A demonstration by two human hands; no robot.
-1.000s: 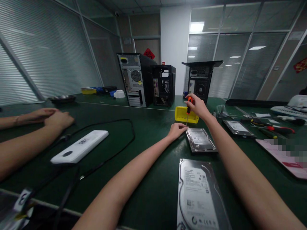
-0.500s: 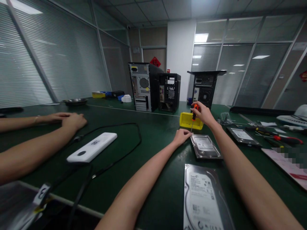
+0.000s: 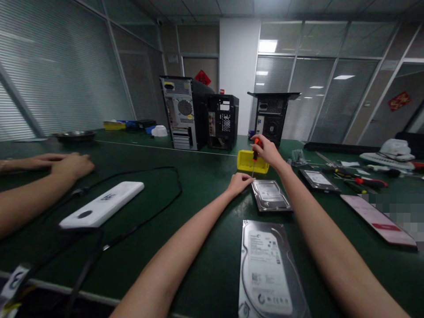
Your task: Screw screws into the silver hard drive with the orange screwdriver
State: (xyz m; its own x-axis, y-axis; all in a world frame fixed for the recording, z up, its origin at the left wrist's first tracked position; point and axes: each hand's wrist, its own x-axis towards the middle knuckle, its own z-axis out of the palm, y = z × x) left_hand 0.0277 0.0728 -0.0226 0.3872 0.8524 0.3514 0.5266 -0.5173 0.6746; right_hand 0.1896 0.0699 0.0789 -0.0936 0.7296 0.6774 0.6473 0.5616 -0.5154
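My right hand (image 3: 267, 151) is closed around the orange-and-black handle of a screwdriver (image 3: 255, 149), held upright. Its thin shaft points down at the far left corner of a silver hard drive (image 3: 270, 194) lying flat on the table. At that same corner, my left hand (image 3: 240, 183) has its fingers pinched together against the drive's edge, right beside the screwdriver tip. The exact contact of the tip is too small to make out. Closer to me lies a larger-looking hard drive (image 3: 265, 269) with a white label, touched by neither hand.
A yellow tray (image 3: 243, 161) stands just behind the hands. Computer cases (image 3: 182, 112) line the back. Rightward lie another hard drive (image 3: 318, 180), pliers (image 3: 371, 182) and a pink-white board (image 3: 374, 216). Leftward are a white power bank (image 3: 106, 204), a black cable (image 3: 180, 185) and another person's hands (image 3: 71, 165).
The view has swung slightly right, so everything sits further left in the picture. Both hands keep their places at the drive's corner, and the screwdriver remains upright there.
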